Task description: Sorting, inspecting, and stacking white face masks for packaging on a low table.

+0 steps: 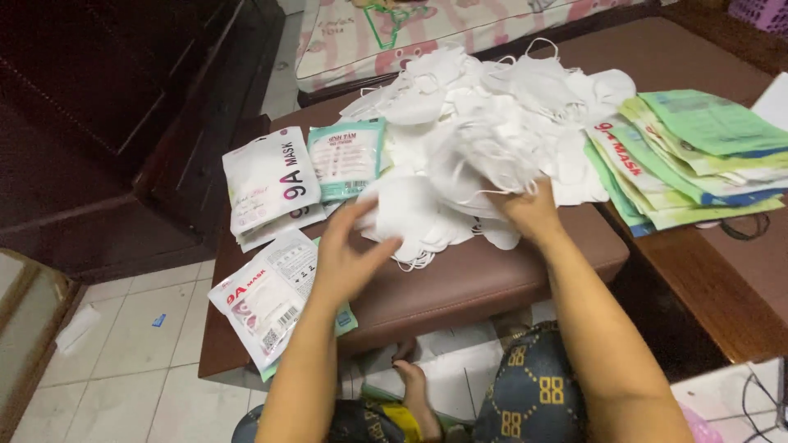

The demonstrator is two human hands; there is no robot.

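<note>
Our left hand (pixel 349 250) hovers open-fingered beside packaged masks (pixel 267 299); our right hand (pixel 529 209) closes its grip on the loose white mask pile (pixel 476 131) on the tabletop (pixel 476 279).

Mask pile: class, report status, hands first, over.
Left hand open, fingers at the pile's near edge. Right hand buried in loose white masks. Sealed mask packets lie left, flat packaging stack right.

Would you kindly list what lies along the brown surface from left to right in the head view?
White mask packets → teal mask packet → left hand → pile of white masks → fanned green packets.
</note>
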